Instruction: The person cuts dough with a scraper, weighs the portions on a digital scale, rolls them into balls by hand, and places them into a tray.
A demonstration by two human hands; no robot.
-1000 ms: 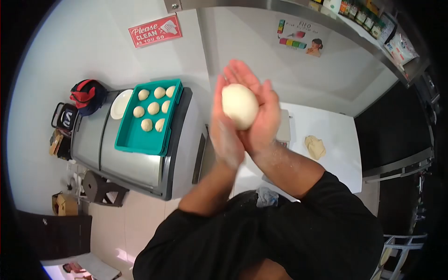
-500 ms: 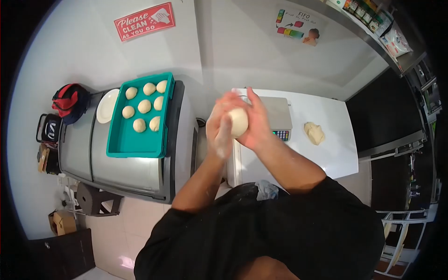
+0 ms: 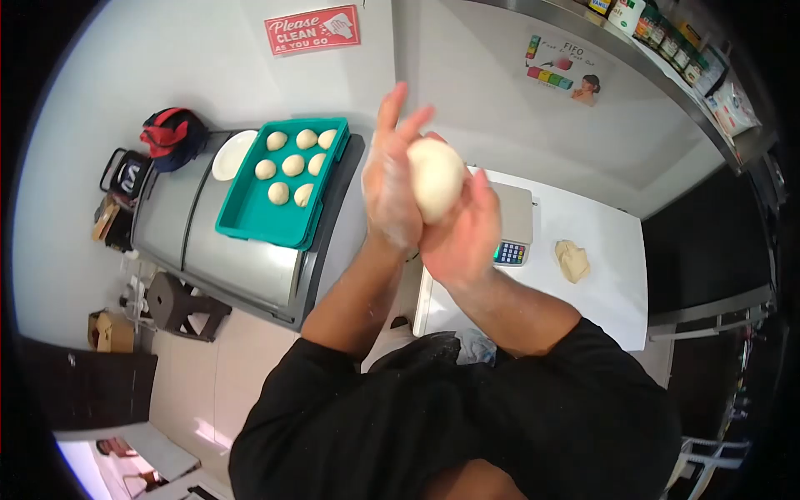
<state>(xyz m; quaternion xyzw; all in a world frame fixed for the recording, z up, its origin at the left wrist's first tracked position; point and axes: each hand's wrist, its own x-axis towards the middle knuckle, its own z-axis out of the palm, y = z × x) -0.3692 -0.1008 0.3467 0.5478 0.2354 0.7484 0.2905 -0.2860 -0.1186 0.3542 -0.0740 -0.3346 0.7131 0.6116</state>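
A smooth, pale dough ball [image 3: 437, 179] is held up between my two palms, above the gap between the chest and the white table. My left hand [image 3: 388, 196], dusted with flour, presses its left side with the fingers pointing up and partly spread. Against its lower right side rests my right hand [image 3: 462, 242], cupped with its fingers angled upward. Several dough balls [image 3: 292, 165] sit in a teal tray [image 3: 262, 229] to the left. On the white table [image 3: 612, 292] lies an irregular piece of dough [image 3: 572, 261], right of a digital scale [image 3: 512, 221] that my right hand partly hides.
The tray stands on a grey chest with a sliding lid [image 3: 167, 225], beside a white plate [image 3: 233, 156] and a red and dark bag [image 3: 172, 137]. A shelf of jars [image 3: 658, 37] overhangs the upper right. A brown stool [image 3: 183, 308] is on the floor at left.
Both hands have risen with the dough ball, and it now shows more fully between the palms. My left fingers have straightened upward. The camera view has shifted, moving the surroundings rightward.
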